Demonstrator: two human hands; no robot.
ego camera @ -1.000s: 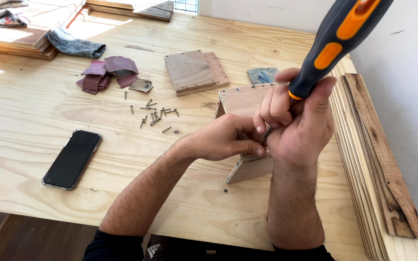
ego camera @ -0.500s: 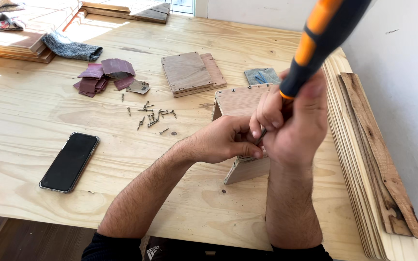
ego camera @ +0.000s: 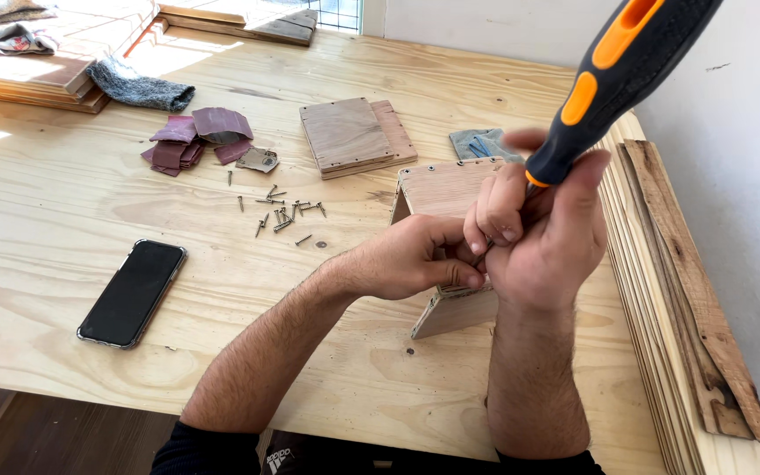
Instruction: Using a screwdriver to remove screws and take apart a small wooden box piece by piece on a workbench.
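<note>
Underneath, pale plywood workbench [ego camera: 63,220], white wall [ego camera: 732,79]

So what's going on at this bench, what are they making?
A person is working on a small wooden box standing on a plywood table. The right hand grips a black and orange screwdriver, tip pointed down at the box's near edge, while the left hand steadies that spot. Loose screws, sandpaper scraps, a stack of wooden panels and a phone lie to the left. What it will become, I cannot tell.
</note>
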